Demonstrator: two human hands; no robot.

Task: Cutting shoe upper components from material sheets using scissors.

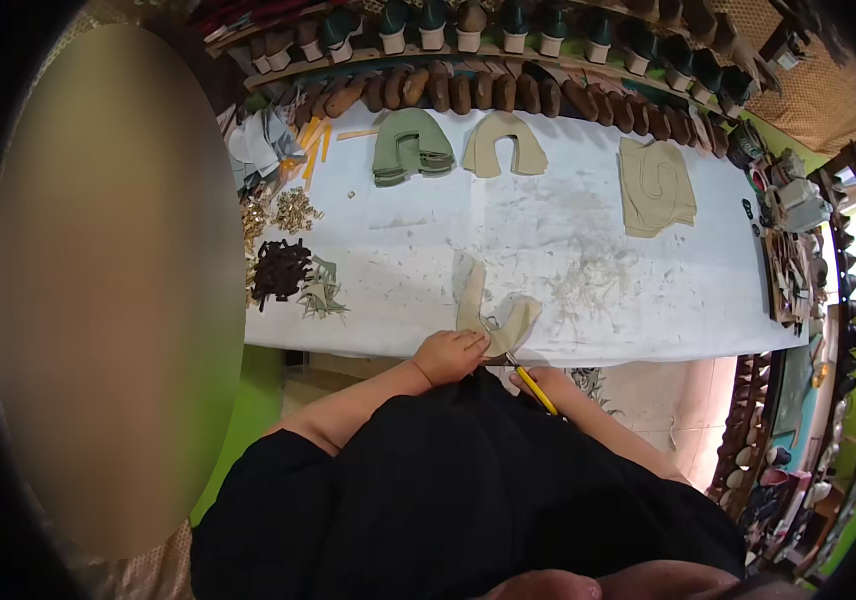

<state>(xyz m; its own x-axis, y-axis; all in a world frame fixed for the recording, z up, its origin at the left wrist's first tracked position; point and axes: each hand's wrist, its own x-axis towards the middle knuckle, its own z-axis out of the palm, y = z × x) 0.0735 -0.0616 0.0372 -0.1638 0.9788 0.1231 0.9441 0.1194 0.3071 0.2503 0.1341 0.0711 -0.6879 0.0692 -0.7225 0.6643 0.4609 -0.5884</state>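
Observation:
A beige U-shaped shoe-upper piece (473, 312) lies at the table's near edge, one arm pointing away from me and the other curving right. My left hand (454, 356) holds its near left part, fingers bent together over it; the thumb is not clearly visible. Just to the right, my right hand (545, 381) is closed around a slim yellow-handled tool (536, 391). The tool's dark metal tip meets or nearly meets the piece's lower edge; its exact kind is too small to tell.
Stacks of green (410, 145) and beige uppers (504, 140) stand at the back, with beige cut sheets (656, 185) to the right. Dark strips (281, 271), gold-coloured fittings (296, 212) and green scraps (323, 290) lie left. Shoe lasts (483, 92) line the far edge.

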